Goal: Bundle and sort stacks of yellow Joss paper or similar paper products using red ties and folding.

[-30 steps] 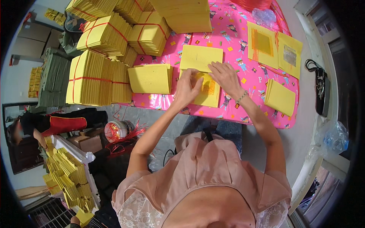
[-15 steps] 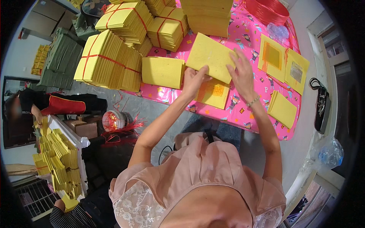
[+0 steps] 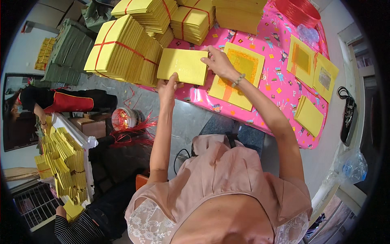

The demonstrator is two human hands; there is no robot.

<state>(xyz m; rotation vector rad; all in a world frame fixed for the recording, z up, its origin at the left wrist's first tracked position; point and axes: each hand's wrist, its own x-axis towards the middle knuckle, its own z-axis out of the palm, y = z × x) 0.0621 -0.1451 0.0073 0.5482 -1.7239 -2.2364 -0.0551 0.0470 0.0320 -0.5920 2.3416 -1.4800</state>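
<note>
A folded yellow paper packet lies at the table's left front, beside a large tied stack. My left hand grips its near edge, thumb on top and fingers curled underneath. Around its right end close the fingers of my right hand, pinching near the far corner. Just right of it, partly under my right forearm, an open yellow sheet with an orange-bordered square lies flat on the pink patterned tablecloth. Whether more packets lie beneath the held one is hard to see.
Yellow paper stacks tied with red strips crowd the back left. At right lie two printed yellow sheets and a folded packet. A red coil sits behind. Left, a co-worker reaches toward yellow bundles; a bucket holds red strips.
Both hands have moved left, from above the orange-printed sheet to the packet beside the stacks. The packet they held tilted no longer covers that sheet. The view has shifted slightly.
</note>
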